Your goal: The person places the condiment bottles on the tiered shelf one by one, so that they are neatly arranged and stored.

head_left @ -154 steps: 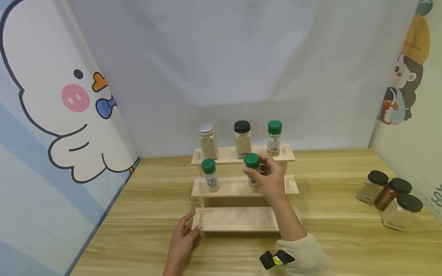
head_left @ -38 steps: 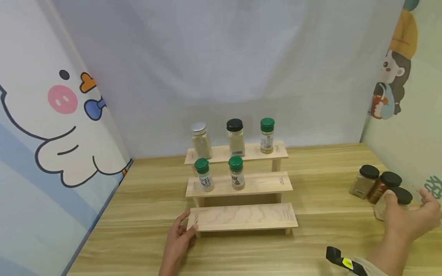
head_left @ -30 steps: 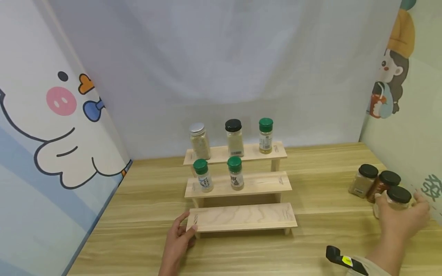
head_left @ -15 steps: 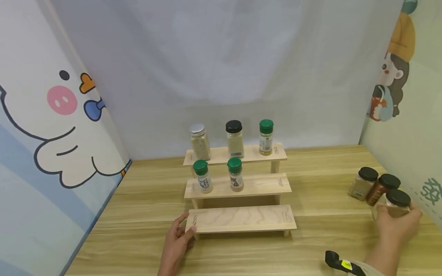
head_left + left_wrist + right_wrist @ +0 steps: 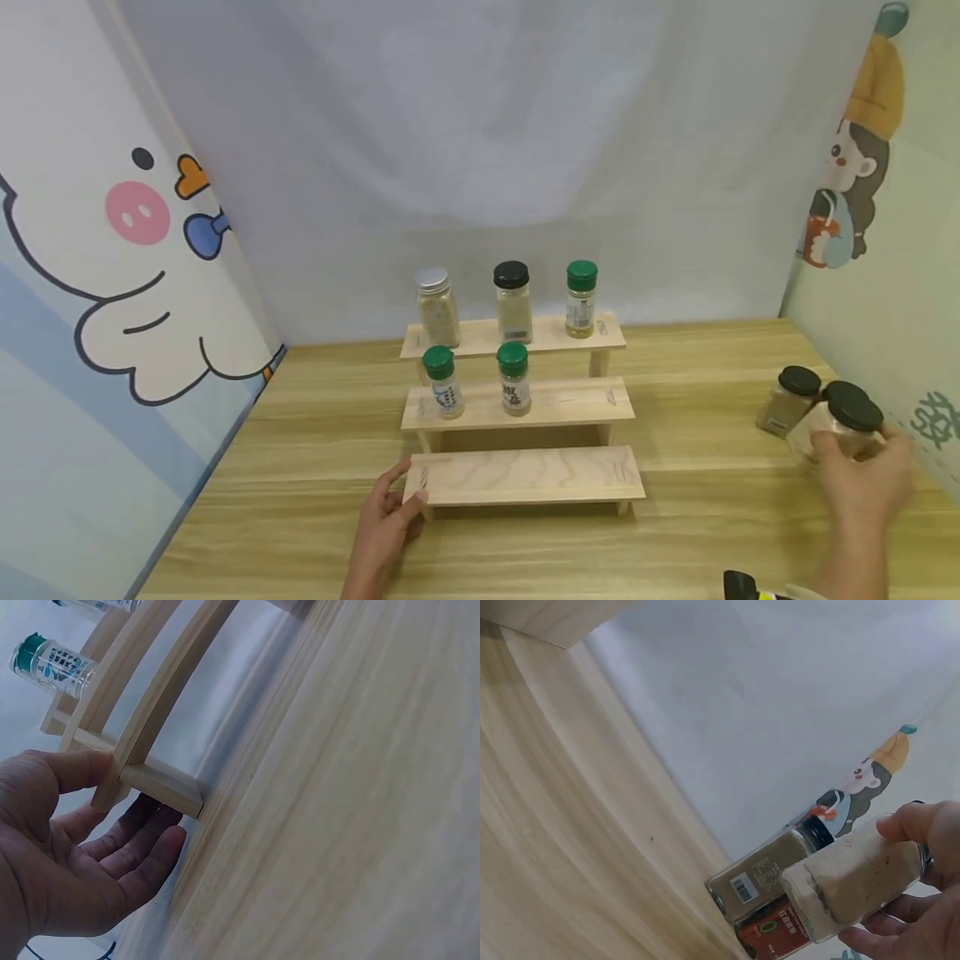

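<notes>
My right hand (image 5: 862, 483) grips a clear spice jar (image 5: 810, 433) of pale powder with a black lid at the table's right side. The jar is tilted and appears raised. In the right wrist view, the thumb and fingers lie on opposite sides of this jar (image 5: 862, 877). Behind it, a red-labelled jar (image 5: 772, 930) is mostly hidden in the head view. Beside them stands a jar of beige powder (image 5: 786, 407). My left hand (image 5: 386, 517) holds the left end of the wooden tiered rack (image 5: 525, 477), thumb on the lowest board, other fingers below it.
On the rack's top tier stand a silver-lidded jar (image 5: 438, 317), a black-lidded jar (image 5: 513, 312) and a green-capped bottle (image 5: 581, 308). Two green-capped shakers, one left (image 5: 447, 393) and one central (image 5: 515, 392), occupy the middle tier. Printed walls enclose the wooden table (image 5: 300, 467).
After leaving a green-capped shaker on the middle tier, my right hand went right and took hold of the pale-powder jar, which has now tilted and shifted over the red-labelled jar. My left hand stays put.
</notes>
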`<state>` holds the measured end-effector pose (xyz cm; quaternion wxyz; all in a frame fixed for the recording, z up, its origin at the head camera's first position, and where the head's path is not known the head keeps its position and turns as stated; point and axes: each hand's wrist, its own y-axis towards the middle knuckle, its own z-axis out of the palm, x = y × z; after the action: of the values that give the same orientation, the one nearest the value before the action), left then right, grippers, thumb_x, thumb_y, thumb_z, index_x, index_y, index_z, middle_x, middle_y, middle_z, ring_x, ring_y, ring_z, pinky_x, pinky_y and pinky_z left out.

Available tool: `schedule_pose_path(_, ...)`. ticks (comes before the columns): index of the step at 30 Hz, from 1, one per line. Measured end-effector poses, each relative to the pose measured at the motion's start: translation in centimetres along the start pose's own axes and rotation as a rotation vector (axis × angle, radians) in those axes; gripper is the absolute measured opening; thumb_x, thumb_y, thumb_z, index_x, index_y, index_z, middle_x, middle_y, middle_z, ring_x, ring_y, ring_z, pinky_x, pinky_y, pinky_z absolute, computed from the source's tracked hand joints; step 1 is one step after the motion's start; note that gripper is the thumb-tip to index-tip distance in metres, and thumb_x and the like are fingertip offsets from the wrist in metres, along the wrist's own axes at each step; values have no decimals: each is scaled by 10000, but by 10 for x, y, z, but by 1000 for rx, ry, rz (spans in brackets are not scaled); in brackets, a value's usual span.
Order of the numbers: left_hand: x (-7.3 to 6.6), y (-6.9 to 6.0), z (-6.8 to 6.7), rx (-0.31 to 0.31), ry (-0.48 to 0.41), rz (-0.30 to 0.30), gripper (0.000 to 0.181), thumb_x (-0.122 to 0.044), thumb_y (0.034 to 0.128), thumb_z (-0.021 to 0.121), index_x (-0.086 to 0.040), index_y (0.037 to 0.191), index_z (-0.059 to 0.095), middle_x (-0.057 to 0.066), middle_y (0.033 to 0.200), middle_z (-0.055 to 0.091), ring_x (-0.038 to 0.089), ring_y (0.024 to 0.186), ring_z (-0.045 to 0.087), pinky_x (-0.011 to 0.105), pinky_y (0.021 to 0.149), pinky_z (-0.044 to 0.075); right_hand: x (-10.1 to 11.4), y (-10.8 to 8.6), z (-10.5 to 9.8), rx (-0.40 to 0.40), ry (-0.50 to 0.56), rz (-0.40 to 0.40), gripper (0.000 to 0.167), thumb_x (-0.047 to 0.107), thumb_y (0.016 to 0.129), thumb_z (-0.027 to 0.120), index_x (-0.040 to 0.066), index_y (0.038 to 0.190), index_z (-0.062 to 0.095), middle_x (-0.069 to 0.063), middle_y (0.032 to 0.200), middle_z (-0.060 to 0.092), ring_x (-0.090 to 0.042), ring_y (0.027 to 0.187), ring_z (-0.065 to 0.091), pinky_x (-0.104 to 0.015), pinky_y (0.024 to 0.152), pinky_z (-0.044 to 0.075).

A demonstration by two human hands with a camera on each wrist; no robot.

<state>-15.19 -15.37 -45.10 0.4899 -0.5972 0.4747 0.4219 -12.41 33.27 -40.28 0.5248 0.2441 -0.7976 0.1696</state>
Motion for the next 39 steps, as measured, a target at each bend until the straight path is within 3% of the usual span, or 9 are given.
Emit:
schedule_pose_path(2, 0, 0, -1, -4, 7, -4, 575, -173, 895, 635, -91, 1403, 378, 103, 974, 625, 226, 842, 579, 362, 688, 482, 6, -4, 2, 51, -2, -23, 710, 232, 859, 604, 51, 1443, 245, -177, 1288, 440, -227, 1008, 431, -196, 670, 374)
schedule_pose_path(4, 0, 0, -1, -11, 9, 0, 571, -167, 892, 637, -90, 1399, 384, 103, 970, 626, 224, 836, 579, 360, 683, 481, 11, -8, 6, 78, 2, -56, 709, 250, 861, 616, 46, 1437, 257, -206, 1328, 416, -243, 1030, 443, -199, 692, 374)
schedule_pose_path(10, 0, 1, -1, -14, -7, 35, 578, -143, 884, 645, -65, 1395, 387, 102, 948, 632, 222, 827, 581, 367, 667, 482, 28, -22, 15, 97, 24, -165, 629, 240, 872, 633, 50, 1395, 341, -57, 1122, 488, -7, 819, 430, -195, 686, 376)
schedule_pose_path(16, -2, 2, 0, -14, -12, 42, 574, -138, 885, 643, -76, 1397, 392, 118, 957, 628, 235, 824, 585, 381, 673, 483, 45, -36, 24, 156, 58, -251, 622, 217, 884, 631, 56, 1405, 332, -65, 1164, 485, -22, 894, 465, -192, 749, 387)
schedule_pose_path(21, -2, 2, 0, 3, -5, 41, 574, -142, 888, 638, -82, 1400, 386, 123, 956, 617, 237, 810, 576, 389, 683, 486, 57, -46, 32, 180, 86, -306, 590, 190, 870, 657, 66, 1380, 388, -61, 1175, 505, -120, 1020, 493, -164, 800, 418)
schedule_pose_path(24, -2, 1, -1, 0, -1, 43, 566, -135, 890, 632, -80, 1397, 388, 127, 957, 614, 237, 802, 574, 390, 683, 486, 63, -52, 37, 204, 88, -360, 576, 175, 867, 662, 40, 1363, 402, -87, 1173, 516, -151, 1027, 503, -148, 777, 425)
schedule_pose_path(30, -2, 1, -2, -3, -17, 51, 558, -116, 887, 627, -70, 1392, 394, 124, 945, 617, 240, 802, 573, 387, 680, 482, 72, -61, 48, 256, 148, -461, 546, 108, 850, 680, 13, 1331, 440, -16, 1107, 521, -49, 954, 488, -99, 713, 419)
schedule_pose_path(33, -1, 0, -2, -3, -24, 47, 562, -115, 888, 626, -69, 1396, 389, 122, 944, 618, 241, 802, 572, 386, 679, 480, 75, -66, 53, 281, 164, -508, 542, 87, 846, 685, 2, 1326, 448, -41, 1116, 524, -48, 945, 481, -97, 710, 417)
schedule_pose_path(39, 3, -1, -3, 20, -19, 37, 581, -140, 901, 618, -64, 1414, 355, 111, 971, 618, 239, 824, 573, 398, 691, 485, 81, -78, 62, 330, 150, -532, 565, 123, 849, 692, 19, 1342, 436, -126, 1133, 557, -88, 963, 485, -110, 725, 412)
